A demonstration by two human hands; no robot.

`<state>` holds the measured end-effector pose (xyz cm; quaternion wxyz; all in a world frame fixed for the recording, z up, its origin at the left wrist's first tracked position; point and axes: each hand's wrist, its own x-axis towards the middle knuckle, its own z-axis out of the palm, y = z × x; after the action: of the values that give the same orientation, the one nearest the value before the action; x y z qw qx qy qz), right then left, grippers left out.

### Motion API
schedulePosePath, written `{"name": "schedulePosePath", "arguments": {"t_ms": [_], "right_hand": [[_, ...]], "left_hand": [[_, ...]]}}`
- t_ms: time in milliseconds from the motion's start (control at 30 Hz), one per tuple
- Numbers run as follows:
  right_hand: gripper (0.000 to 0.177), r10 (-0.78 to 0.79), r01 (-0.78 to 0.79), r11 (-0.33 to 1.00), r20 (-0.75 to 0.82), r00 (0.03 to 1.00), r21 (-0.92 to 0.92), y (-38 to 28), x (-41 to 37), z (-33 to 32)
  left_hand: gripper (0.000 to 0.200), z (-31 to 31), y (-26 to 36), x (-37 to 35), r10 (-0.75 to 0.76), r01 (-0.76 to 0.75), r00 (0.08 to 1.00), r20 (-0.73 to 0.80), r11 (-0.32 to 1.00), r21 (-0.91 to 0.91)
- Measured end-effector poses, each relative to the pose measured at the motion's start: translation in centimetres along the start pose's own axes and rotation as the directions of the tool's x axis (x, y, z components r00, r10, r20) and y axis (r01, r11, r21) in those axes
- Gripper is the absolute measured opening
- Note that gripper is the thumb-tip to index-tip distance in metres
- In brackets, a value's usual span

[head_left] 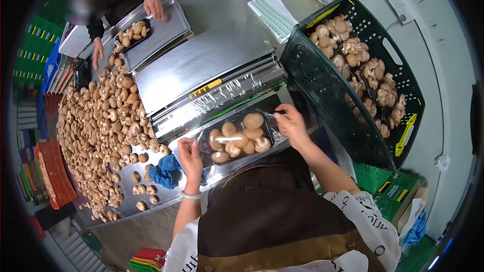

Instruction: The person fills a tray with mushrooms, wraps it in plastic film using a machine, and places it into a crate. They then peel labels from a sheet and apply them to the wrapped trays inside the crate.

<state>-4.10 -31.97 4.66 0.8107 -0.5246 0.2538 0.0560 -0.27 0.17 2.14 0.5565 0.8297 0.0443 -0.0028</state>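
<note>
A black tray [270, 129] of brown mushrooms [241, 140] lies in front of me, with clear plastic film [229, 140] stretched over it. My left hand [190, 160] is closed on the film at the tray's left side, a pale bangle on its wrist. On the right, my right hand [290, 125] pinches the film near the tray's upper corner. Just beyond stands the film-wrapping machine [201, 90], with a flat metal top and crumpled film along its front bar.
Loose mushrooms [101, 131] pile up on the left, near a blue cloth [165, 172]. A dark green crate [333, 90] of packed mushrooms stands at right. Across the table, a co-worker's hand [153, 4] is by a metal tray [174, 25] and a mushroom-filled tray [134, 34].
</note>
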Motion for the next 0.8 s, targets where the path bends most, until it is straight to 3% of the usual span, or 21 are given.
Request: {"name": "schedulePosePath", "arguments": {"t_ms": [100,200,300,333,400,433,467,500,533,567,600,633,667,700,800], "right_hand": [[0.018,-0.191,0.171,0.974,-0.132,0.973,-0.148,-2.1,-4.3,-1.8],[0.014,-0.388,0.249,0.883,-0.32,0.864,-0.397,1.6,-5.3,-5.1],[0.011,-0.457,0.126,0.801,-0.461,0.761,-0.586,7.0,-3.8,-7.6],[0.011,-0.536,0.093,0.734,-0.489,0.689,-0.673,10.0,-2.5,-8.4],[0.011,-0.616,0.052,0.635,-0.465,0.636,-0.771,13.0,-0.5,-7.7],[0.017,-0.529,-0.051,0.684,-0.543,0.652,-0.728,15.6,0.5,-7.5],[0.032,0.11,-0.006,0.989,-0.698,0.708,0.15,17.3,1.8,-8.2],[0.033,-0.009,0.194,0.936,-0.534,0.846,0.292,19.1,0.8,-8.1],[0.034,-0.127,0.29,0.82,-0.338,0.933,0.493,21.0,-0.3,-8.1],[0.031,-0.084,0.203,0.774,-0.22,0.972,0.6,19.4,-1.8,-6.7],[0.028,0.016,0.051,0.753,-0.096,0.995,0.656,16.0,-4.3,-4.7],[0.026,0.112,-0.111,0.721,0.043,0.993,0.684,12.5,-6.9,-2.7],[0.023,0.177,-0.249,0.693,0.175,0.969,0.677,9.2,-9.1,-1.0],[0.021,0.221,-0.363,0.678,0.293,0.93,0.639,5.8,-10.9,0.3],[0.014,0.28,-0.551,0.684,0.526,0.803,0.479,-1.7,-13.9,2.9]], "left_hand": [[0.011,-0.7,1.1,0.5,0.056,-0.055,0.998,-0.012,0.998,0.029],[0.014,1.1,1.3,1.0,0.081,-0.126,0.987,0.136,0.922,0.366],[0.026,5.2,-0.6,1.9,0.368,-0.472,0.882,0.295,0.681,0.56],[0.042,6.3,-1.3,2.7,0.394,-0.557,0.831,0.394,0.613,0.56],[0.05,9.5,0.5,4.3,0.456,-0.691,0.717,0.527,0.564,0.452],[0.054,10.9,1.3,4.5,0.477,-0.746,0.653,0.588,0.538,0.392],[0.055,12.1,1.6,4.7,0.448,-0.736,0.65,0.614,0.572,0.361],[0.056,13.1,2.0,4.9,0.429,-0.729,0.642,0.635,0.6,0.331],[0.06,13.9,2.4,4.6,0.281,-0.559,0.73,0.623,0.77,0.307],[0.063,14.4,2.5,4.2,0.184,-0.317,0.747,0.638,0.943,0.098],[0.063,14.9,3.8,2.7,0.105,0.079,0.678,0.727,0.974,-0.214],[0.063,14.7,6.0,0.8,0.072,0.5,0.566,0.821,0.763,-0.411],[0.058,13.5,8.1,-0.4,0.169,0.45,0.48,0.861,0.795,-0.407],[0.055,12.4,10.5,-1.2,0.345,0.076,0.481,0.806,0.899,-0.431],[0.049,9.4,11.1,-2.4,0.261,0.551,0.349,0.9,0.72,-0.422]]}}
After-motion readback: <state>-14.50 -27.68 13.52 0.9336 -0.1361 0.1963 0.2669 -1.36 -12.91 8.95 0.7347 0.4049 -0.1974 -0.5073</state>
